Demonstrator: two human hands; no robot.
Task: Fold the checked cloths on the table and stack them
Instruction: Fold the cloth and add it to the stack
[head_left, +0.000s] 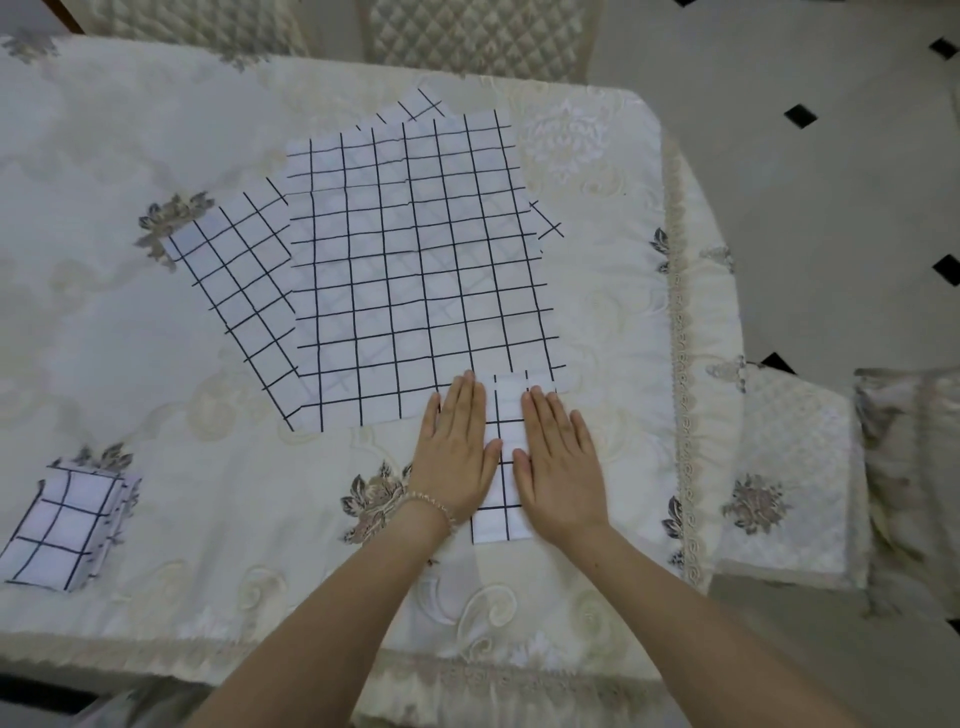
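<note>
A folded white cloth with black checks (505, 415) lies near the table's right front, partly over the edge of a spread pile. My left hand (457, 447) and my right hand (558, 462) press flat on it side by side, fingers straight. Beyond them several unfolded checked cloths (415, 270) lie spread and overlapping in the middle of the table, one (239, 280) sticking out at an angle to the left. A stack of folded checked cloths (65, 530) sits at the front left.
The table (156, 130) wears a cream floral tablecloth with a lace fringe. Quilted chairs (478, 36) stand at the far side and one (789, 478) at the right. Tiled floor (831, 182) shows to the right.
</note>
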